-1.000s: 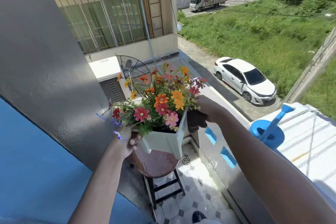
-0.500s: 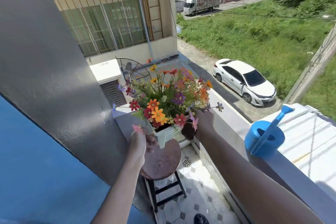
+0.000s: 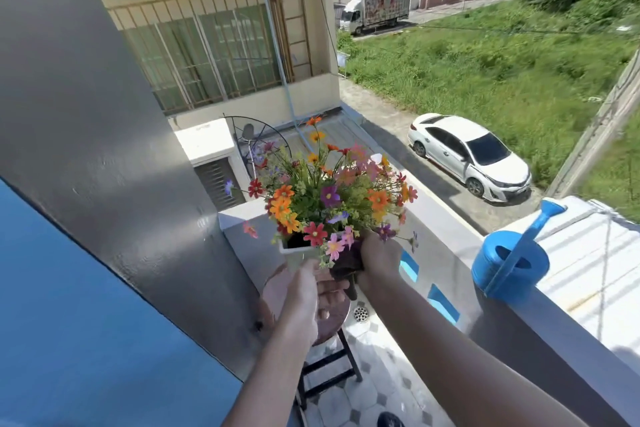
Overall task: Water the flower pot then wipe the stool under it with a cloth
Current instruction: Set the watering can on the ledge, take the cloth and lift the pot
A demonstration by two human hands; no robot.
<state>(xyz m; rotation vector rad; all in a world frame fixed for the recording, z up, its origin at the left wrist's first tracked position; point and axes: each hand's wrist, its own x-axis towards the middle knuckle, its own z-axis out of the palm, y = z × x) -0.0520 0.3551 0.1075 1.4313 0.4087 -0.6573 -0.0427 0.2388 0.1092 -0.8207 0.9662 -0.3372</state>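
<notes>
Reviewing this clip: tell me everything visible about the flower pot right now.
The flower pot is a small white square-rimmed container with dark fill, packed with orange, red, pink and purple flowers and green stems. It is held up above the round brown stool, not resting on it. The left hand grips its near side; the right hand, also holding a dark cloth, grips its right side.

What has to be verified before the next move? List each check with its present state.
1. Flower pot clear of the stool: ok, held above the seat.
2. Left hand and right hand both gripping the pot: ok.
3. Cloth at hand: ok, pinched between right hand and pot.
4. Seat free of things: cannot tell, the left hand hides part.
5. Bare ledge short of the watering can: ok.
6. Soil watered: cannot tell.
</notes>
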